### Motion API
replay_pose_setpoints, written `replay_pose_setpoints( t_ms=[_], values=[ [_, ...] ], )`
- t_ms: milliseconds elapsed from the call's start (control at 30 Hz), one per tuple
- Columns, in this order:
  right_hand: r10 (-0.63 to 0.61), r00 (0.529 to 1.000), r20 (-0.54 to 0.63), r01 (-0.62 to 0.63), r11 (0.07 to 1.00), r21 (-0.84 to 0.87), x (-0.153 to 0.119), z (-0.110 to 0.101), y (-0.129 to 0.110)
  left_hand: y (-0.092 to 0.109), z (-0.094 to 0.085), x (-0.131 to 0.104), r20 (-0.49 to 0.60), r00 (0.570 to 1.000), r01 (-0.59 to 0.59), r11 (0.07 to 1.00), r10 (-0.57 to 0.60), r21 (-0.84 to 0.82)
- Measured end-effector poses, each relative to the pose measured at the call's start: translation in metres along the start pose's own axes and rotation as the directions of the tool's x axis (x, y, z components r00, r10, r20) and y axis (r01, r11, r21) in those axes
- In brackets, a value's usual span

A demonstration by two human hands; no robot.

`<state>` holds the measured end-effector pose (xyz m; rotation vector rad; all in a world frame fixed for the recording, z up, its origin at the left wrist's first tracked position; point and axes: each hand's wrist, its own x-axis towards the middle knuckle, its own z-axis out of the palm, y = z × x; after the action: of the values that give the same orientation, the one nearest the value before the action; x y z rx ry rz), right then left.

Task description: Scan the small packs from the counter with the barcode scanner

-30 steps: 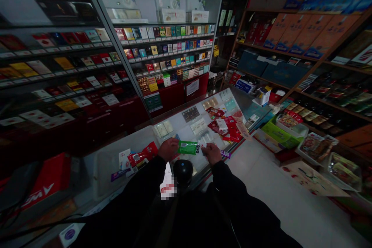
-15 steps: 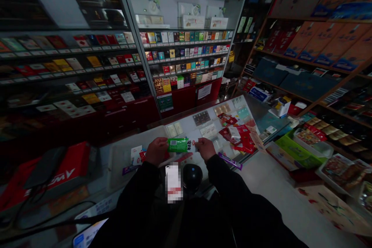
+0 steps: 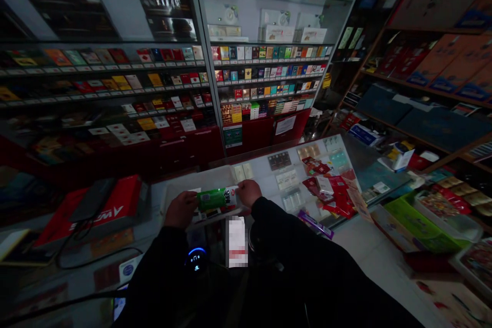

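Observation:
A green and white snack packet (image 3: 213, 199) is stretched between my two hands. My left hand (image 3: 182, 208) pinches its green end, and my right hand (image 3: 249, 193) grips the white end. Under the packet stands a translucent plastic bin (image 3: 169, 192) on the glass counter, with a few small packs partly hidden inside. Close below my right hand is a white card with a red band (image 3: 236, 241), partly blurred out. A round dark device with a blue-lit display (image 3: 197, 260) sits beside my left sleeve.
Red packets (image 3: 338, 195) and a purple-wrapped bar (image 3: 315, 224) lie to the right on the counter (image 3: 265, 184). A red box (image 3: 126, 200) with a black device and cable is at left. Shelves of cigarette packs (image 3: 269, 52) line the back; a green box (image 3: 411, 220) stands at right.
Both hands have moved left and slightly down with the packet, which is now over the bin. My view has turned left, and the round device's blue display has come into sight.

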<state>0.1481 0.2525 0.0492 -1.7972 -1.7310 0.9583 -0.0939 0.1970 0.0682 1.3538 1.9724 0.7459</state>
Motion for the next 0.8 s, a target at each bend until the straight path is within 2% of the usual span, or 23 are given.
replay_pose_setpoints(
  t_ms=[167, 300, 400, 533, 667, 800],
  values=[
    [-0.058, 0.996, 0.061, 0.061, 0.997, -0.040, -0.002, 0.008, -0.004, -0.012, -0.005, 0.001, -0.031, 0.998, 0.065, 0.994, -0.063, 0.087],
    [-0.105, 0.991, 0.084, 0.105, 0.994, 0.009, -0.007, 0.000, 0.004, -0.009, 0.000, -0.001, -0.064, 0.998, 0.027, 0.997, -0.022, 0.074],
    [-0.110, 0.992, 0.059, 0.106, 0.992, 0.075, -0.008, -0.006, 0.013, 0.001, 0.009, -0.001, 0.021, 0.999, -0.036, 0.999, 0.036, -0.018],
    [-0.023, 0.999, -0.022, 0.027, 0.986, 0.163, -0.009, -0.013, 0.030, 0.025, 0.029, 0.000, 0.109, 0.984, -0.135, 0.988, 0.142, -0.074],
    [0.004, 0.996, -0.089, 0.017, 0.972, 0.234, -0.018, -0.028, 0.055, 0.049, 0.053, -0.001, 0.237, 0.941, -0.224, 0.969, 0.243, -0.103],
    [0.038, 0.982, -0.184, 0.006, 0.972, 0.235, -0.038, -0.048, 0.093, 0.064, 0.081, 0.003, 0.364, 0.889, -0.226, 0.957, 0.279, -0.181]
  ],
)
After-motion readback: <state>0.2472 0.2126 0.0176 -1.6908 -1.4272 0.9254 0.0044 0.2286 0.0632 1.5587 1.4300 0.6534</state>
